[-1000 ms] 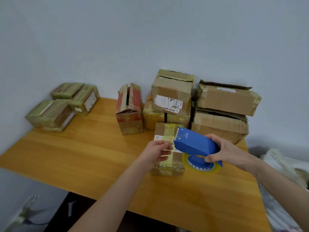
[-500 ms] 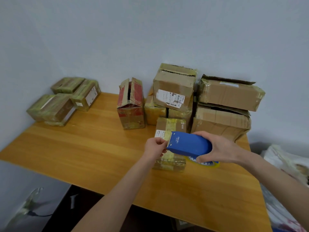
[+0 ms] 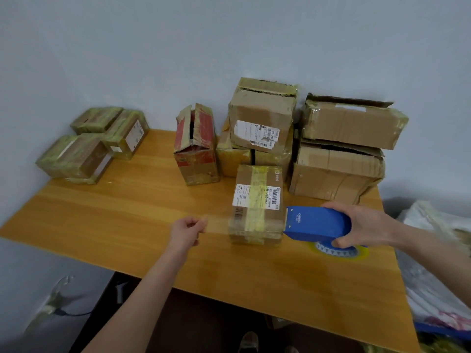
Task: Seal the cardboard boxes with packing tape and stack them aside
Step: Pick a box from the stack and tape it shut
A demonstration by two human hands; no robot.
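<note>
A small cardboard box [image 3: 257, 192] with a white label and yellowish tape stands on the wooden table [image 3: 127, 220]. My right hand [image 3: 367, 225] grips a blue tape dispenser [image 3: 318, 222] just right of the box. My left hand [image 3: 187, 229] pinches the free end of a clear tape strip [image 3: 219, 224], which stretches from the dispenser across the box's near end to the left.
Three taped boxes [image 3: 84, 154] are grouped at the table's far left corner. A red-printed box [image 3: 195, 146] with open flaps and several larger worn boxes [image 3: 339, 149] stand against the back wall. Bags [image 3: 433, 263] lie off the table's right edge.
My left hand has pulled the tape end leftward, away from the box. My right hand has drawn the dispenser to the right, so a long strip now spans the box.
</note>
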